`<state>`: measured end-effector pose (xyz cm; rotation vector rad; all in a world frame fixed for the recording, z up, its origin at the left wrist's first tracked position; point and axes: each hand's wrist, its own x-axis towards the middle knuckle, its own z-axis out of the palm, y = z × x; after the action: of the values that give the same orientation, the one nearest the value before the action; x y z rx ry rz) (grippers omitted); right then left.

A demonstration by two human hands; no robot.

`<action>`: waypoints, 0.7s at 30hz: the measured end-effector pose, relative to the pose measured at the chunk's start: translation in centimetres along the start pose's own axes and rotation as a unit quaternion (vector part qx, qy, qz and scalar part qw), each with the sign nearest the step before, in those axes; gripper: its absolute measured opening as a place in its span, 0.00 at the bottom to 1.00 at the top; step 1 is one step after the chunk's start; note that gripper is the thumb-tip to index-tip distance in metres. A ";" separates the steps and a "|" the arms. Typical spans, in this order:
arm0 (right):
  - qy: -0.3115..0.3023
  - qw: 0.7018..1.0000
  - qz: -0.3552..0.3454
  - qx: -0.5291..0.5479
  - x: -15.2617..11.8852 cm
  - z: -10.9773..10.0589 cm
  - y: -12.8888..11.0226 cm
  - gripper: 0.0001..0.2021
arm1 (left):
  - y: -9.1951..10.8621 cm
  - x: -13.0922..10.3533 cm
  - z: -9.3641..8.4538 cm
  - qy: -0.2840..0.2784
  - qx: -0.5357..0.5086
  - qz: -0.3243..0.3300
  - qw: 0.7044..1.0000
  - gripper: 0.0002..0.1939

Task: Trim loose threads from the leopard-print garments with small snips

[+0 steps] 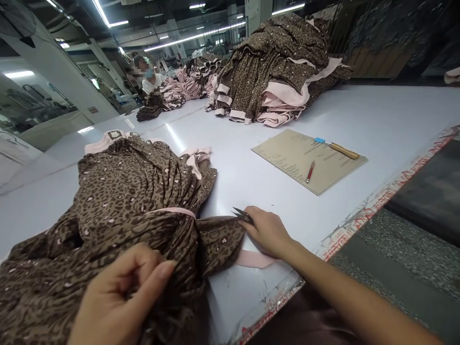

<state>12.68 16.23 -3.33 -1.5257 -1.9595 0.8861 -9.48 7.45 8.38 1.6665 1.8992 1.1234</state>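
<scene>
A brown leopard-print garment [132, 187] with pale pink trim lies bunched in front of me, a thin pink band [176, 211] across its folds. My right hand [266, 230] is closed around small dark thread snips [244, 215], their blades pointing left. Its fingers are beside the end of a leopard-print piece of the garment; I cannot tell whether they also grip the cloth. Under that wrist lies a flat pink strip [253, 259]. My left hand [122, 292] is over the near folds, fingers curled and thumb pressed to them; whatever they hold is hidden.
On the white table [230, 172] lie a printed brown card [305, 160], a red pen [310, 171] and a wooden-handled tool [339, 149]. Behind stands a large garment pile [269, 62]. A masked person [151, 79] is at the far left. The taped table edge [381, 194] runs along my right.
</scene>
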 end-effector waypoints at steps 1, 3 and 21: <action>-0.004 1.000 -0.006 0.025 -0.1 -0.1 -0.1 0.08 | 0.1 -0.2 0.5 -0.034 0.002 0.010 0.999 0.17; -0.022 0.996 -0.021 0.089 -0.5 -0.1 -0.5 0.13 | 0.0 -0.7 2.6 -0.109 0.016 0.029 0.993 0.12; -0.091 0.959 -0.034 0.265 -4.8 -0.8 -3.1 0.11 | -2.1 -3.0 8.5 -0.102 0.077 0.092 0.988 0.06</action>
<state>12.39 11.25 -0.45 -1.0887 -1.6857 1.4244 -4.02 7.33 0.96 1.9921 1.7707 0.8488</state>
